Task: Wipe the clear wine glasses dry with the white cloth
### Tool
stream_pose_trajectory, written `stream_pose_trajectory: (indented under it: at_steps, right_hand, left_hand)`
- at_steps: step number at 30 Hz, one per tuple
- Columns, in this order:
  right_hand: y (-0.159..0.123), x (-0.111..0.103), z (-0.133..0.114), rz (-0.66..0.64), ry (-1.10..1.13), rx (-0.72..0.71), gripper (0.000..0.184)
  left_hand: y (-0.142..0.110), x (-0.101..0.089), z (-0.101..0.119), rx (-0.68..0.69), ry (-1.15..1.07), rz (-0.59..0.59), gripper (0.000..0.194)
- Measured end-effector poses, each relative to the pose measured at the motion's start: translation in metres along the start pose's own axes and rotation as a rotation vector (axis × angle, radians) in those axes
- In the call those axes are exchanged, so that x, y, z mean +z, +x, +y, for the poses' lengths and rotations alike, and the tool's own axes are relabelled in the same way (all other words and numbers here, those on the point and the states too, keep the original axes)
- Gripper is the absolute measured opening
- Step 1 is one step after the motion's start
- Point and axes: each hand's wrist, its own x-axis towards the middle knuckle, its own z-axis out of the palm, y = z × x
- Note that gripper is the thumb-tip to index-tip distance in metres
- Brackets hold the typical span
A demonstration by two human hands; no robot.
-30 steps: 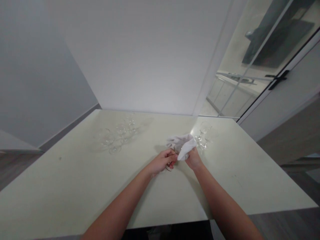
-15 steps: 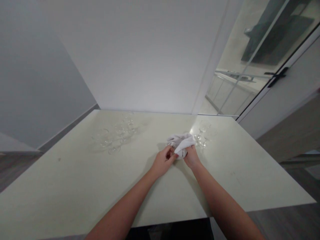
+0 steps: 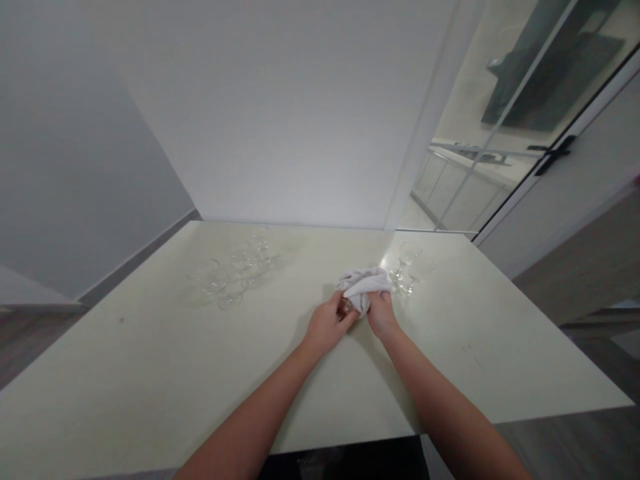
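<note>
Head view: left hand (image 3: 327, 325) grips small glass (image 3: 345, 307); right hand (image 3: 381, 313) clutches white cloth (image 3: 364, 287) against it.

Body in view: two forearms plus hands, nothing else. Both arms bare from the bottom edge of the frame up to the wrists, no sleeve showing. Left hand (image 3: 327, 327) bare: no glove, no ring or band that can be made out. Right hand (image 3: 381, 315) same: bare, no glove, wrist without a watch or strap. Forearms look slim and smooth, no marks or tattoos readable at this size. Nails too small to tell. Upper arms and torso out of frame.
</note>
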Motion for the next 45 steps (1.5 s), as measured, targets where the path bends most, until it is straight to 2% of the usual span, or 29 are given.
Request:
stream_pose_trajectory:
  at_steps: [2, 4, 8, 15, 23, 27, 31, 33, 35, 40, 42, 45]
  right_hand:
    - [0.001, -0.001, 0.004, 0.024, -0.031, -0.018, 0.025]
    - [0.002, -0.004, 0.006, 0.014, -0.061, -0.032, 0.023]
    - [0.004, -0.007, 0.004, -0.073, -0.08, -0.049, 0.021]
    - [0.003, -0.007, 0.002, -0.011, -0.047, -0.019, 0.029]
    - [0.005, -0.01, 0.004, -0.059, -0.034, 0.001, 0.024]
    - [0.003, -0.007, 0.0, -0.082, 0.014, 0.048, 0.021]
    - [0.0, -0.003, -0.006, -0.125, 0.11, 0.102, 0.02]
    - [0.0, -0.001, -0.006, -0.149, 0.13, 0.116, 0.019]
    - [-0.001, 0.001, -0.003, -0.157, 0.118, 0.121, 0.018]
    - [0.0, 0.002, 0.01, -0.072, 0.077, 0.058, 0.022]
    - [0.0, 0.001, 0.013, -0.058, 0.061, 0.051, 0.024]
    - [0.0, -0.001, 0.012, -0.061, 0.022, 0.062, 0.026]
  left_hand:
    - [-0.002, 0.001, 0.001, 0.005, 0.171, 0.062, 0.033]
    - [-0.003, 0.001, 0.002, 0.001, 0.222, 0.065, 0.031]
    - [-0.003, -0.002, 0.002, 0.024, 0.161, 0.017, 0.023]
    - [-0.003, -0.001, 0.002, 0.021, 0.088, 0.017, 0.02]
    - [-0.005, -0.004, 0.003, 0.024, 0.045, -0.012, 0.022]
    - [-0.002, -0.004, 0.002, -0.002, -0.114, -0.047, 0.023]
    - [0.003, -0.004, 0.0, -0.073, -0.383, -0.159, 0.022]
    - [0.004, -0.004, 0.0, -0.105, -0.445, -0.199, 0.022]
    - [0.003, -0.005, 0.0, -0.107, -0.383, -0.169, 0.022]
    - [-0.001, -0.005, 0.002, -0.037, 0.063, 0.062, 0.03]
    - [-0.001, -0.005, 0.002, -0.024, 0.081, 0.072, 0.028]
    - [0.001, -0.005, 0.002, -0.021, -0.085, 0.037, 0.021]
